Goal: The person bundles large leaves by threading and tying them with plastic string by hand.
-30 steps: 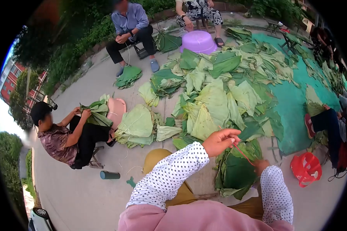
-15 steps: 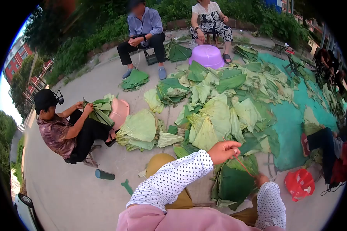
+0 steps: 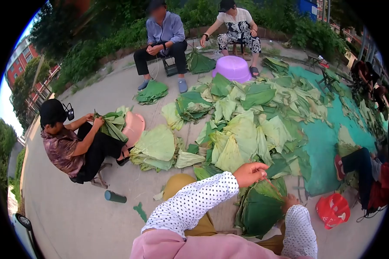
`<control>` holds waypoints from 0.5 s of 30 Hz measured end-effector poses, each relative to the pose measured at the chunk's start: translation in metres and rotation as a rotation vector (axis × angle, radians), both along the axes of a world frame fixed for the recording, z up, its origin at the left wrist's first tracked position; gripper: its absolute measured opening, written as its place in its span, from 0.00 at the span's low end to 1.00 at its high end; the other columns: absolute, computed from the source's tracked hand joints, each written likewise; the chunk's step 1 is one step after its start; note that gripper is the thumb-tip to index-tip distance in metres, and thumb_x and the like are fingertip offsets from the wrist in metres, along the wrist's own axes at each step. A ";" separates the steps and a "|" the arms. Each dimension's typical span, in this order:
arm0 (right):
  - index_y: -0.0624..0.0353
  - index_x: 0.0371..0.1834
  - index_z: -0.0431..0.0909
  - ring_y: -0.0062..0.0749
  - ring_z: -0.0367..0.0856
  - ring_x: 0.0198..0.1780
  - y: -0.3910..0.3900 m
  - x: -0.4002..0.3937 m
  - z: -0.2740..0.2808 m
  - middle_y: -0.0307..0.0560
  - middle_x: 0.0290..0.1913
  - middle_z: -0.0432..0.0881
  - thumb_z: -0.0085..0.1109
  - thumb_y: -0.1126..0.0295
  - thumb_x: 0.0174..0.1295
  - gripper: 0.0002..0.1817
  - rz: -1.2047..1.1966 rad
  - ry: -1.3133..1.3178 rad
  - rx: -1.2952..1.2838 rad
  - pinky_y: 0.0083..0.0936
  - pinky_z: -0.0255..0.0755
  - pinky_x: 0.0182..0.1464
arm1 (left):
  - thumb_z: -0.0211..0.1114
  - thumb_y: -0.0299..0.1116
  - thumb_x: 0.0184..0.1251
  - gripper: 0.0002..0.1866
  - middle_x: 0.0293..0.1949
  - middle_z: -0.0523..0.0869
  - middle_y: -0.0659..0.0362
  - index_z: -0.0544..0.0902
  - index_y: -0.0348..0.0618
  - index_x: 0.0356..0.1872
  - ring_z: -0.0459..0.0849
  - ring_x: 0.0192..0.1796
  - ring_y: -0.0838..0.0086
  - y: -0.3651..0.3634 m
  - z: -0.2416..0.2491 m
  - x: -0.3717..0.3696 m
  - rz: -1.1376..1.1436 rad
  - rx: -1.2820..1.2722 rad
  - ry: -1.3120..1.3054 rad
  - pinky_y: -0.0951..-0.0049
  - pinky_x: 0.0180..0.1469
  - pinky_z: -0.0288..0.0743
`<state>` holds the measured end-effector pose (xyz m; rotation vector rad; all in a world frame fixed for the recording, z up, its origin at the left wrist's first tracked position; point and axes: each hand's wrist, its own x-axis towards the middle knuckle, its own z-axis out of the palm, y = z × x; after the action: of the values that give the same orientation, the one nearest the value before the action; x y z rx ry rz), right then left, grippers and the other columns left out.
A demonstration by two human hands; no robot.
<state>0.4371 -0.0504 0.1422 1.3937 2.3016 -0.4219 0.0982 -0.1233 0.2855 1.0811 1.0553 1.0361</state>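
Observation:
A stack of large green leaves stands in front of me, its broad dark face turned toward me. Above its top edge, my left hand is closed with thumb and fingers pinched on a thin red string. The string slants down across the top of the stack to my right hand. That hand is at the stack's right edge, its fingers bent in at the string's lower end and partly hidden.
More leaves are heaped ahead, reaching a green sheet. A purple basin, pink basin, red bag and dark green cylinder stand around. Several seated people surround the heap; one at left handles leaves.
My left hand has lowered slightly, and the string looks shorter between my hands. My right hand's fingers have come up against the stack's edge. Across the heap, a seated person has stretched out an arm.

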 end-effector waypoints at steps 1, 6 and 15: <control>0.47 0.71 0.68 0.49 0.58 0.76 0.000 -0.011 0.004 0.52 0.74 0.63 0.71 0.57 0.54 0.39 -0.037 0.233 -0.031 0.46 0.57 0.74 | 0.56 0.31 0.76 0.20 0.49 0.85 0.54 0.73 0.35 0.65 0.83 0.49 0.75 -0.002 0.002 -0.001 -0.001 0.000 0.001 0.73 0.52 0.79; 0.62 0.65 0.71 0.33 0.80 0.57 -0.029 -0.077 0.066 0.48 0.53 0.83 0.63 0.71 0.64 0.25 -0.213 1.199 -0.579 0.29 0.72 0.61 | 0.57 0.30 0.75 0.19 0.50 0.85 0.54 0.75 0.38 0.64 0.83 0.49 0.74 -0.008 0.008 -0.001 -0.067 0.000 -0.029 0.72 0.53 0.78; 0.63 0.43 0.83 0.18 0.75 0.31 -0.016 -0.098 0.121 0.38 0.29 0.80 0.58 0.73 0.70 0.06 -0.221 1.288 -0.245 0.20 0.73 0.35 | 0.60 0.33 0.73 0.15 0.62 0.80 0.51 0.84 0.39 0.54 0.76 0.64 0.67 -0.006 0.010 -0.012 -0.292 0.260 0.216 0.64 0.67 0.69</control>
<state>0.3390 -0.0669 0.2631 1.4205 2.7500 -2.0791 0.0859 -0.1291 0.2952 1.5365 0.9117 0.8475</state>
